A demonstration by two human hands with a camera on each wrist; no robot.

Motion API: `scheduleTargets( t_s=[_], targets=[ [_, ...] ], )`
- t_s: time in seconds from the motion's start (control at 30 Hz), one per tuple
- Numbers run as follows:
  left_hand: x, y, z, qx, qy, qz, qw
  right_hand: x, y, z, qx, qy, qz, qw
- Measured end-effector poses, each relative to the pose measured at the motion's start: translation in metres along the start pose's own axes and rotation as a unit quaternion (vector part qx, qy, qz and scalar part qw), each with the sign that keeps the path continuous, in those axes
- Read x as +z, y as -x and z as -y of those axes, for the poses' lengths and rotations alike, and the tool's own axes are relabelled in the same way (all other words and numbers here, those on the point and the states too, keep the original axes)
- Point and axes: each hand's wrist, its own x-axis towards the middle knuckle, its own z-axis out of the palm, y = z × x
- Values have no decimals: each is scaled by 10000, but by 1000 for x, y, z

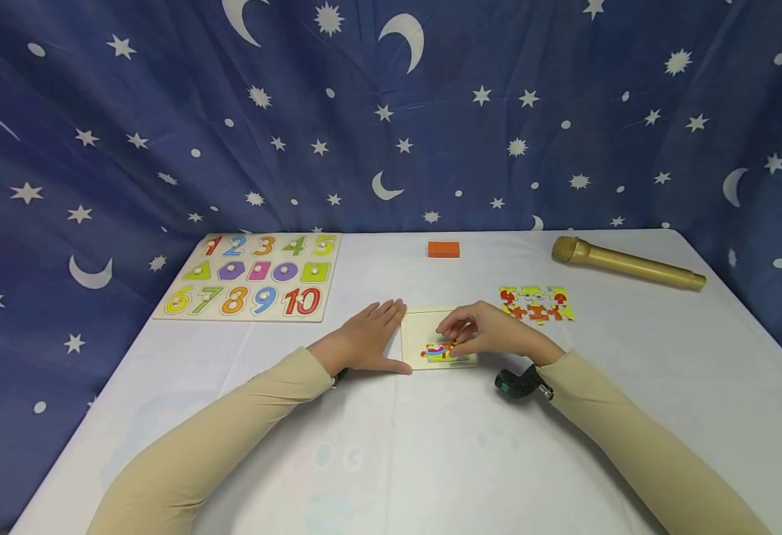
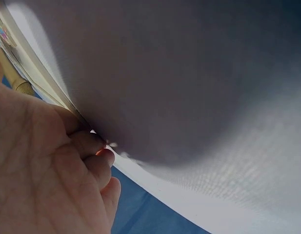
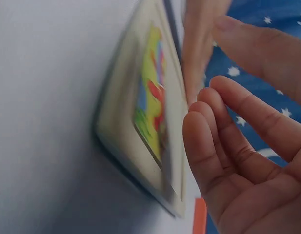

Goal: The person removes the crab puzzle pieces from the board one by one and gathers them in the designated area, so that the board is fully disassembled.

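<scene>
A shallow wooden puzzle tray (image 1: pixel 420 325) lies flat in the middle of the white table. Colourful jigsaw pieces (image 1: pixel 436 354) sit along its near side; the right wrist view shows these pieces (image 3: pixel 152 97) lying inside the rim. My left hand (image 1: pixel 367 338) rests against the tray's left edge, fingers extended and thumb at the near corner. Over the tray's right part hovers my right hand (image 1: pixel 491 331). In the right wrist view its fingers are loosely bent, the thumb stands apart, and nothing is between them. More jigsaw pieces (image 1: pixel 537 305) lie grouped to the tray's right.
A number-and-shape peg board (image 1: pixel 247 279) lies at the back left. An orange block (image 1: pixel 443 250) is behind the tray. At the back right lies a gold microphone (image 1: pixel 628 264). A blue star-and-moon curtain (image 1: pixel 364 111) hangs behind the table.
</scene>
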Motion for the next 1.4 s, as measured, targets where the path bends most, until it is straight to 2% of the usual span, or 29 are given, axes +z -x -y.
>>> scheduleTargets(
  t_s=[0.23,0.6,0.83,1.2,1.4],
  targets=[
    [-2,0,0,18,90,7,10000,13,-10,4,32,413,112,9991],
    [-1,1,-1,-35,61,95,9999,18,-12,4,164,1030,242,9943],
    [-1,0,-2,-122,-20,178,9998,18,-13,4,353,1100,219,9931],
    [0,-1,-1,-86,-6,135,9999,18,-13,4,269,1125,210,9931],
    [2,-2,-1,-82,-16,77,9999,18,-12,4,244,953,133,9951]
  ],
)
